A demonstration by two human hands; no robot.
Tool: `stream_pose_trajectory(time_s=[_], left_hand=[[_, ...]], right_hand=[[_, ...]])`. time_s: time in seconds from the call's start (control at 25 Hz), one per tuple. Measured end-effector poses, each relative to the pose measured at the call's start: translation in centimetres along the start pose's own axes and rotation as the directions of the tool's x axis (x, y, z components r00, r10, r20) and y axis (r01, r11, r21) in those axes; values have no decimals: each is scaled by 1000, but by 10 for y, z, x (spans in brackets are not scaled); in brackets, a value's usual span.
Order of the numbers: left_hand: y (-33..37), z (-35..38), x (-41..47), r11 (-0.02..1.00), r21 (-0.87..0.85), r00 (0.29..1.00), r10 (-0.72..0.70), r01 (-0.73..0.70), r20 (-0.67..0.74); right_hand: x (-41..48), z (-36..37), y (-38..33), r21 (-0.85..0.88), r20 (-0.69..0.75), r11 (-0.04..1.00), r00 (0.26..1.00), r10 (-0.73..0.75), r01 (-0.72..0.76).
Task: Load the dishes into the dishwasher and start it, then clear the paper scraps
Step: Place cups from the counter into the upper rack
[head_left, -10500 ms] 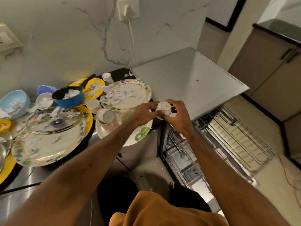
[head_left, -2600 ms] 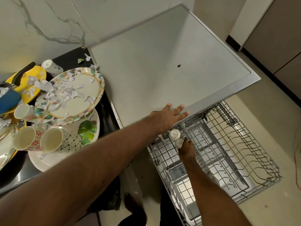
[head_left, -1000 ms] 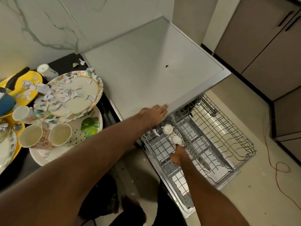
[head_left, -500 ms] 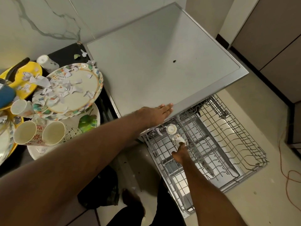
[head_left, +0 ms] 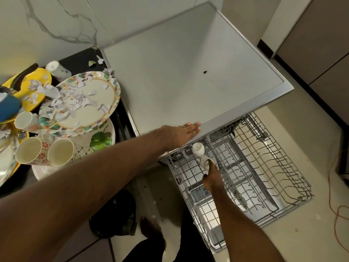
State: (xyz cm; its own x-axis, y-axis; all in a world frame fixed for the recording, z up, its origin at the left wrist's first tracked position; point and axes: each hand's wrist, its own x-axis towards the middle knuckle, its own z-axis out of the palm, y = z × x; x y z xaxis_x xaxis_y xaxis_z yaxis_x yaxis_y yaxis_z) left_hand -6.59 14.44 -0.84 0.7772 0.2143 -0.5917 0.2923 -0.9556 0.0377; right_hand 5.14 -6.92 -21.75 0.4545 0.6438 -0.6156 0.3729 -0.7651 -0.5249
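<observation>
The dishwasher's wire rack (head_left: 264, 178) is pulled out below the grey dishwasher top (head_left: 188, 72). A small white cup (head_left: 198, 149) sits upside down near the rack's back left corner. My right hand (head_left: 212, 175) reaches into the rack and grips a second small patterned cup (head_left: 204, 161) just in front of the first. My left hand (head_left: 182, 132) lies flat, fingers stretched, on the top's front edge. On the counter at left, a floral plate (head_left: 94, 103) holds several paper scraps (head_left: 73, 99).
Two mugs (head_left: 43, 154) lie on their sides on a leaf-print plate (head_left: 102, 138). Yellow plates (head_left: 35, 82), a blue pan (head_left: 8, 108) and another small cup (head_left: 57, 69) crowd the far left. An orange cable (head_left: 336, 205) runs over the floor at right.
The right hand has stayed in the rack on the patterned cup, shifting only slightly. The left hand remains on the dishwasher top's edge. The camera has swung a little.
</observation>
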Motion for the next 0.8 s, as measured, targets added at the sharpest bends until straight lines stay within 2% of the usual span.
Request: stream_pose_trajectory(time_s=[0.2,0.36,0.44,0.6,0.8], left_hand=[[9,-1,-1,998,23,998,-62,63,-7],[9,4,1,996,51,997,-67,70,-46],[9,3,0,996,41,997,-74,76,-32],[10,4,0,997,45,996,-67,70,-62],[12,0,-2,996,34,997,-76,77,-32]], right_hand=[[18,-4,-1,-173,-19,977,991,-130,125],[36,-11,-8,-369,-28,922,990,-140,120],[44,-15,-9,-449,13,884,990,-140,130],[53,-21,-12,-482,67,858,984,-166,178],[46,-18,-10,-437,19,886,986,-166,157]])
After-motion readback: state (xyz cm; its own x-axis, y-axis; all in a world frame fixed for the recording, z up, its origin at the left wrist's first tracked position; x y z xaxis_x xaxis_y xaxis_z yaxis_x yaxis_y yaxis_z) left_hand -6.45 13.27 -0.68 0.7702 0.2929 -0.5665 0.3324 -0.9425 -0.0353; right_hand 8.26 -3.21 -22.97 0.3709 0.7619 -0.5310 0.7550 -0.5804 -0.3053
